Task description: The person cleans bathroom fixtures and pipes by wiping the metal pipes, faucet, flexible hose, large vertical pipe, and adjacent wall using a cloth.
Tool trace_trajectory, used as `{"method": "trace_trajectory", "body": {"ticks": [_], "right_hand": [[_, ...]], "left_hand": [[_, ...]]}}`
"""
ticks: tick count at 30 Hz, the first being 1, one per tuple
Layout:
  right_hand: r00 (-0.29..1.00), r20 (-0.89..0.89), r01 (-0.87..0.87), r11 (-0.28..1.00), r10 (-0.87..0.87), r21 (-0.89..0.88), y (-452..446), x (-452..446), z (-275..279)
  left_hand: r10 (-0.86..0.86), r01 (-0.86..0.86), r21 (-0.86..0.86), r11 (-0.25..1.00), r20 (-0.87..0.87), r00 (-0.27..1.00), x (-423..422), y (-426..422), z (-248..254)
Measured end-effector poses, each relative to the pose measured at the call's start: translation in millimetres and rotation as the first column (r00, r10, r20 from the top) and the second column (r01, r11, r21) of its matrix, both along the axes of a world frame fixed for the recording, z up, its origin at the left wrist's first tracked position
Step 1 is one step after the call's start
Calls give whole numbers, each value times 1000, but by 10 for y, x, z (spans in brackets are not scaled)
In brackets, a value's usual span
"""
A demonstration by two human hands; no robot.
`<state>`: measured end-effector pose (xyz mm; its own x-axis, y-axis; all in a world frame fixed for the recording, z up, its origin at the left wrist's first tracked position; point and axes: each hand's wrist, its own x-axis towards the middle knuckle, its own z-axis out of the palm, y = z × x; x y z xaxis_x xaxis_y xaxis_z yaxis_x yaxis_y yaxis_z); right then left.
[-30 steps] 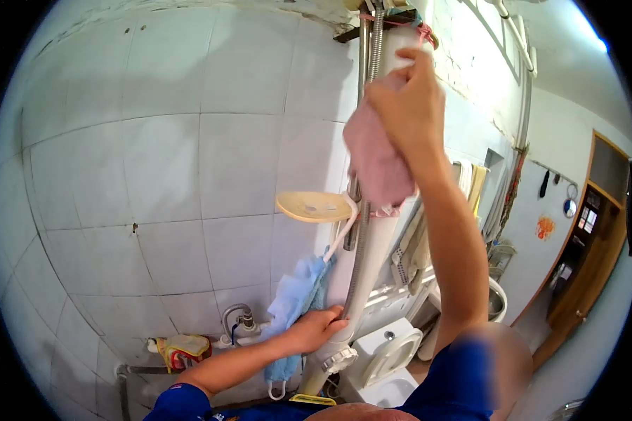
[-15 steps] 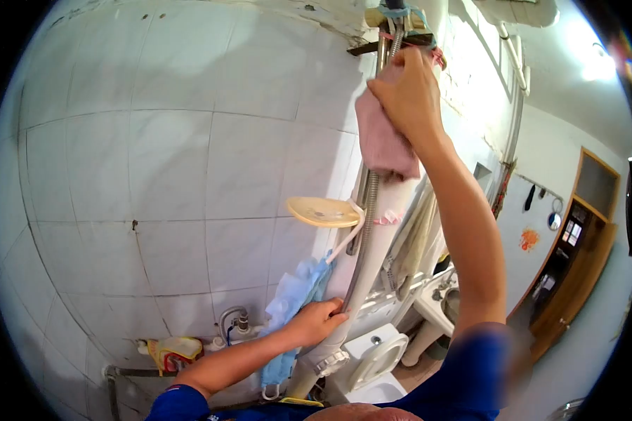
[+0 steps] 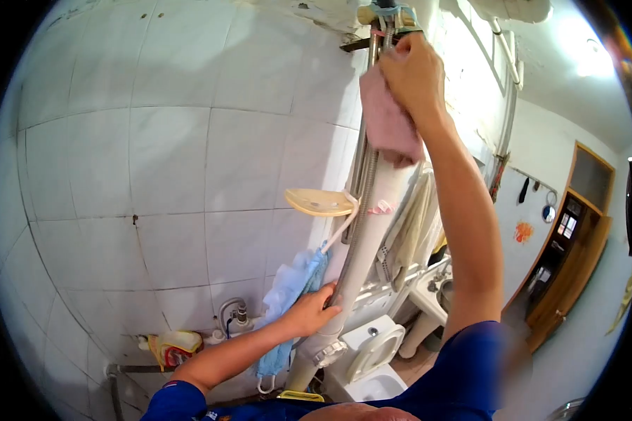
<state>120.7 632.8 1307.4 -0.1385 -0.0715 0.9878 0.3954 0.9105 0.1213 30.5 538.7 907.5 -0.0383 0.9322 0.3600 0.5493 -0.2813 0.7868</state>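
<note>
My right hand (image 3: 413, 74) is raised to the upper part of the white pipe, its fingers closed on a pink cloth (image 3: 390, 126) that hangs down over the pipe and the metal hose. Lower down, my left hand (image 3: 314, 311) rests against the white pipe (image 3: 358, 259) and the flexible metal hose (image 3: 359, 238), fingers curled at its edge. Between the two hands a yellow soap dish (image 3: 319, 202) juts out to the left of the pipe. Light blue cloths (image 3: 288, 298) hang just above and beside my left wrist.
A metal bracket (image 3: 354, 45) sticks out near the pipe's top. Below right are a white toilet (image 3: 376, 354), a sink (image 3: 428, 295) and hanging towels (image 3: 416, 231). A tap (image 3: 240, 316) and a yellow-red bag (image 3: 175, 349) are at the lower left wall. A wooden door (image 3: 576, 281) stands far right.
My right hand has moved up along the pipe with the pink cloth, closer to the bracket. My left hand has stayed low on the pipe. The camera view has shifted slightly.
</note>
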Motion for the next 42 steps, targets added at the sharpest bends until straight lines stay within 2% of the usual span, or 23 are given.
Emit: {"method": "trace_trajectory", "body": {"ticks": [2,3,4,6,10,12,15,17,18,20,22,24,25,26,27,28,30,34,36,38,40,41,42], "right_hand": [[963,-194,-156,972,189,173,-26,-45,92],[978,-169,-101,987,121,123,-8,-89,72],[993,-104,-52,999,52,3,-1,-168,68],[987,137,83,996,-80,-17,-67,-33,-177],[979,201,0,977,44,-213,-278,277,-336],[971,-56,-238,948,231,-211,-364,317,-367],[929,-141,-368,893,342,-259,-363,236,-411],[866,-165,-500,820,472,-281,-376,173,-488],[859,-169,-512,813,483,-280,-317,163,-492],[720,-145,-670,626,678,-398,-113,141,-464],[669,-161,-705,551,726,-446,56,250,-408],[703,-179,-704,636,689,-316,160,330,-440],[770,-129,-636,737,625,-230,200,359,-467],[758,-138,-650,726,637,-224,242,349,-495],[830,-126,-553,831,543,-64,309,309,-527],[888,-137,-428,899,438,97,377,263,-556],[895,-107,-415,897,433,153,484,220,-600],[859,-51,-484,840,510,246,545,238,-751],[838,-22,-516,806,545,289,602,219,-815],[855,6,-499,819,518,282,620,215,-839],[866,16,-474,813,499,338,622,165,-868],[879,6,-449,824,477,344,641,134,-876],[874,6,-459,819,487,345,638,125,-878]], "left_hand": [[16,-18,108,994,20,1000,27,29,-31],[16,-17,106,994,17,1000,61,1,1],[91,-71,226,972,-81,993,94,-56,45],[180,-112,347,931,-172,968,160,-281,231],[87,-37,358,933,-125,988,189,-791,984],[69,-32,428,903,-70,995,169,-831,1436],[97,-59,655,753,-22,995,102,-535,2120],[314,-74,810,581,-140,939,43,-294,2527],[326,-78,810,581,-144,934,46,-185,2665],[153,-28,815,578,-74,985,37,-23,2905],[223,-91,801,592,-55,973,-73,-11,3152],[292,-155,786,599,-35,956,-167,16,3399],[325,-196,858,475,36,945,-185,32,3530],[346,-231,912,338,108,932,-196,50,3620],[422,-231,946,229,117,899,-114,64,3688],[436,-225,948,224,109,893,-107,169,3674],[731,-138,954,267,-107,674,-189,436,3512],[774,-103,950,294,-174,609,-232,289,3514],[809,-115,969,219,-114,577,-409,133,3825],[735,-495,869,8,331,592,-481,-62,4148],[408,-513,845,150,420,811,-518,-179,4407],[264,-452,845,287,384,885,-510,-224,4476],[274,-455,845,281,383,882,-454,-256,4514]]}}
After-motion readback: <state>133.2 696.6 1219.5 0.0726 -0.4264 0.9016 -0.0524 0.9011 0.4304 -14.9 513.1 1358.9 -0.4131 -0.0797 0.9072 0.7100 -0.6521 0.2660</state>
